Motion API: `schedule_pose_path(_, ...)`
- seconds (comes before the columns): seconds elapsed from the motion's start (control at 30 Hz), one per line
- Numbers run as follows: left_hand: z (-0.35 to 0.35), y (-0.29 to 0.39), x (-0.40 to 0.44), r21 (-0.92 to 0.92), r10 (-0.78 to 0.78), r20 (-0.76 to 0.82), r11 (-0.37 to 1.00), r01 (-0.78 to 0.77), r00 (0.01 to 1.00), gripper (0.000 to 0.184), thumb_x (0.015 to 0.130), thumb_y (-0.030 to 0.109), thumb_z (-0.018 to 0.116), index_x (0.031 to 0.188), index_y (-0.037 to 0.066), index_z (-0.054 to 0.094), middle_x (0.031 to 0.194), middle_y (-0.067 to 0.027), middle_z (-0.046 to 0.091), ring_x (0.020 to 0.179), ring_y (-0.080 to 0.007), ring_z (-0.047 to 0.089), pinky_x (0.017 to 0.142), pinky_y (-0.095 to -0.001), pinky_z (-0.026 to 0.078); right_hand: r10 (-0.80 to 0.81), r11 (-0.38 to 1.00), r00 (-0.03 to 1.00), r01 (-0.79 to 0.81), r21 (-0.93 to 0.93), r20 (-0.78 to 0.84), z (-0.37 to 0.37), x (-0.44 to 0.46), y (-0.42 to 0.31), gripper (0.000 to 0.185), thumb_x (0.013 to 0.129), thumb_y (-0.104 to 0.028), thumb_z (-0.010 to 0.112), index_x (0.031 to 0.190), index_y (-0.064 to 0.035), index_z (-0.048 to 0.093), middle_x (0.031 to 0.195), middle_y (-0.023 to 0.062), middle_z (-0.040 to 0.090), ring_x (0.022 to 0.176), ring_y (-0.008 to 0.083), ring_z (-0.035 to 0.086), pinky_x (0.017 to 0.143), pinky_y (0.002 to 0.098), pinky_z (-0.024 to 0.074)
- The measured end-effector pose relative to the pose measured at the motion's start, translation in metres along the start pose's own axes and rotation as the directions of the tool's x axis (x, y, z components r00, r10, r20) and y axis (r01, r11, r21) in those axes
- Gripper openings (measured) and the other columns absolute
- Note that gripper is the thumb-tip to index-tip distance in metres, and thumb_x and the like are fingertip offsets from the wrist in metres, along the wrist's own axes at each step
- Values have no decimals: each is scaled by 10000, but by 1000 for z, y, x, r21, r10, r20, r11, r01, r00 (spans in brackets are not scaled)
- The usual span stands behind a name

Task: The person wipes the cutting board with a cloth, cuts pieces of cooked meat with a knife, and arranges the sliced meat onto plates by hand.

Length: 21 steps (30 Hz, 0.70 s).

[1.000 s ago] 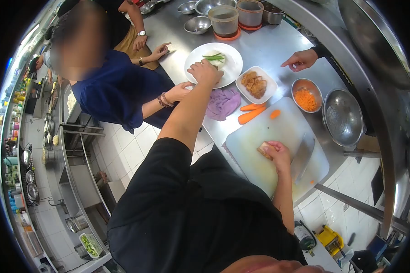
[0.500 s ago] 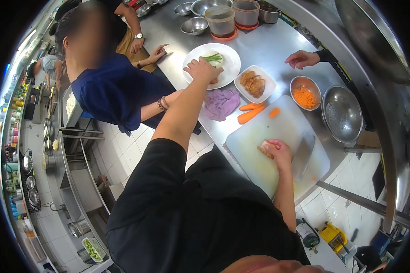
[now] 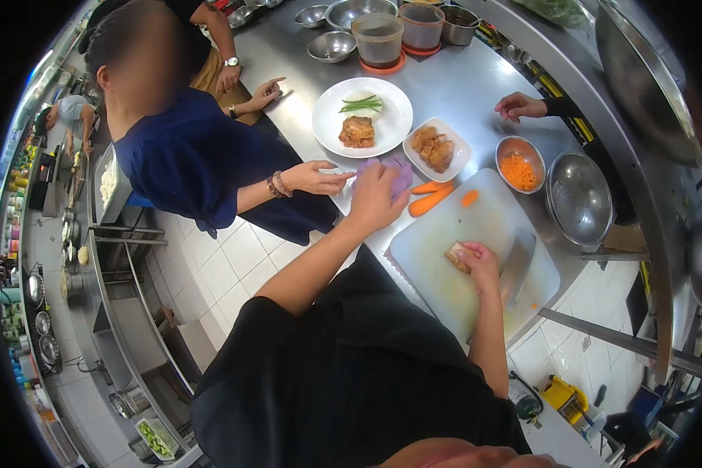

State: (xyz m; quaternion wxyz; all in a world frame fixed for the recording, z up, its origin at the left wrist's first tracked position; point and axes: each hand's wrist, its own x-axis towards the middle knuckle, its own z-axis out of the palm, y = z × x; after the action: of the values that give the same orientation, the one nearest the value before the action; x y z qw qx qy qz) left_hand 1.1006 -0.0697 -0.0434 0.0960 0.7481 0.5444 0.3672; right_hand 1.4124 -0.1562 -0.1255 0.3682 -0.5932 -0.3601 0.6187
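My left hand (image 3: pixel 376 196) is closed on a crumpled purple cloth (image 3: pixel 400 178) at the table's edge, partly covering it. Over the white cutting board (image 3: pixel 429 242), my right hand (image 3: pixel 480 264) pinches a small browned piece of cooked meat (image 3: pixel 455 257). A broad-bladed knife (image 3: pixel 516 269) lies on the board just right of that hand. Beyond the cloth is a white plate (image 3: pixel 399 113) bearing a browned slab of meat (image 3: pixel 357 132), a pale mound and green strips (image 3: pixel 362 103). Carrot pieces (image 3: pixel 429 202) rest between cloth and board.
A white dish (image 3: pixel 464 160) holds more browned pieces. Shredded carrot fills a bowl (image 3: pixel 521 164) beside a steel colander (image 3: pixel 581 195). A co-worker's hand (image 3: pixel 320 178) points near the cloth, and another person's hand (image 3: pixel 520 107) hovers at right. Plastic tubs (image 3: pixel 377 39) stand behind.
My left hand has moved from the plate back to the purple cloth, uncovering the meat there. The co-worker's near hand now shows beside the cloth. My right hand stays put with its piece.
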Motion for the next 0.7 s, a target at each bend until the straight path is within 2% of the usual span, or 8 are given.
schedule_pose_path(0.07, 16, -27, -19, 72, 2, -37, 997, 1, 999, 390, 810, 208, 782, 1142, 60, 640, 1050, -170, 576, 998, -374, 571, 900, -493, 468, -4, 1000, 1000, 3, -8, -14, -1, 3, 5, 301, 883, -61, 787, 1160, 7, 690, 1048, 71, 747, 904, 131, 701, 823, 259, 557)
schedule_pose_path(0.13, 28, -51, -34, 212, -143, 32, 968, 133, 989, 338, 821, 194, 774, 1104, 58, 651, 1070, -175, 581, 988, -376, 565, 891, -501, 457, -3, 1000, 1000, 3, -15, -24, 0, 3, 5, 307, 882, -62, 789, 1164, 8, 689, 1047, 73, 747, 903, 133, 702, 824, 260, 559)
schedule_pose_path(0.23, 39, -72, -41, 148, -41, 14, 988, 38, 999, 234, 841, 176, 761, 1016, 51, 671, 1037, -159, 592, 961, -364, 562, 862, -485, 456, 21, 999, 999, -22, -27, -46, 4, 1, 0, 307, 882, -55, 776, 1161, 40, 689, 1081, 92, 743, 947, 147, 701, 858, 269, 558)
schedule_pose_path(0.33, 37, -78, -38, 72, -81, 71, 995, 76, 994, 156, 853, 159, 752, 942, 50, 684, 1006, -137, 603, 953, -356, 562, 848, -472, 458, 13, 1000, 998, -14, -3, -68, 5, -2, 2, 301, 884, -52, 773, 1159, 38, 688, 1074, 88, 743, 947, 144, 700, 853, 268, 557)
schedule_pose_path(0.4, 32, -74, -37, 44, -63, 46, 997, 61, 997, 144, 852, 158, 754, 923, 53, 686, 994, -130, 605, 949, -351, 563, 843, -465, 459, 17, 999, 997, -15, 28, -70, 4, -3, 0, 317, 881, -74, 800, 1169, -4, 688, 1044, 67, 745, 893, 128, 698, 802, 255, 554)
schedule_pose_path(0.53, 33, -77, -43, 7, -18, -5, 1000, 19, 1000, 134, 855, 156, 754, 933, 67, 690, 1021, -124, 601, 973, -346, 558, 850, -463, 450, 31, 999, 990, -28, 30, -135, 4, -6, -10, 316, 876, -82, 796, 1168, -13, 695, 1042, 58, 743, 888, 121, 694, 788, 249, 543)
schedule_pose_path(0.6, 34, -78, -47, 9, -12, -6, 1000, 12, 1000, 136, 860, 157, 749, 947, 73, 688, 1044, -124, 594, 992, -346, 552, 859, -469, 443, -42, 998, 968, 28, -59, -247, 2, -7, -36, 331, 887, -104, 778, 1182, 20, 696, 1066, 69, 744, 920, 139, 695, 822, 262, 551)
schedule_pose_path(0.7, 36, -81, -49, 18, -13, 1, 1000, 13, 1000, 142, 868, 162, 738, 972, 82, 683, 1084, -125, 582, 1025, -348, 540, 875, -481, 429, -147, 978, 945, 95, -184, -292, -4, -4, -100, 317, 883, -62, 741, 1191, 1, 698, 1069, 54, 740, 921, 116, 684, 803, 255, 539)
